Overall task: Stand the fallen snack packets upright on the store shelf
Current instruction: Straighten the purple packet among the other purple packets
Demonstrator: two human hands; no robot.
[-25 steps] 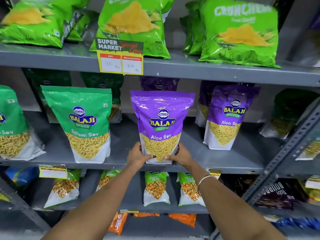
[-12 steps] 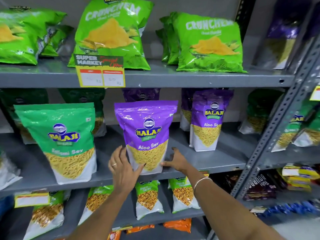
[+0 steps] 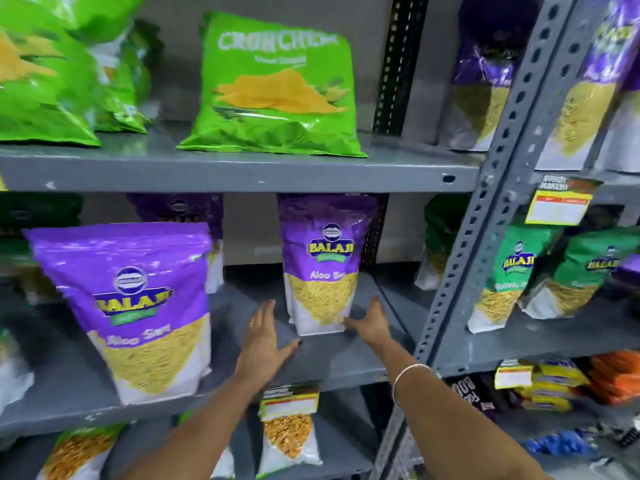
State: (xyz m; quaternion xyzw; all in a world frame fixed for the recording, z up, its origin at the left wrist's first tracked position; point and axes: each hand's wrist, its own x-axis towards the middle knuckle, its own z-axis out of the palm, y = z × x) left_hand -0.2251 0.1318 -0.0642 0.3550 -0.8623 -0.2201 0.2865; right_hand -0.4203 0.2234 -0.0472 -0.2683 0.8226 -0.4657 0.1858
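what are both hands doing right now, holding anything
Left hand: open, fingers spread, holding nothing.
Right hand: open, touching the Aloo Sev packet base, not gripping it.

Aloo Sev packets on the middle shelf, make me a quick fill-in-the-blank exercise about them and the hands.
1. The Aloo Sev packets are ____ in colour.
2. The right hand touches the farther packet's lower ____ corner.
3. The left hand is open, with a ____ on one finger.
4. The chips bag above is ____.

Missing words: purple; right; ring; green
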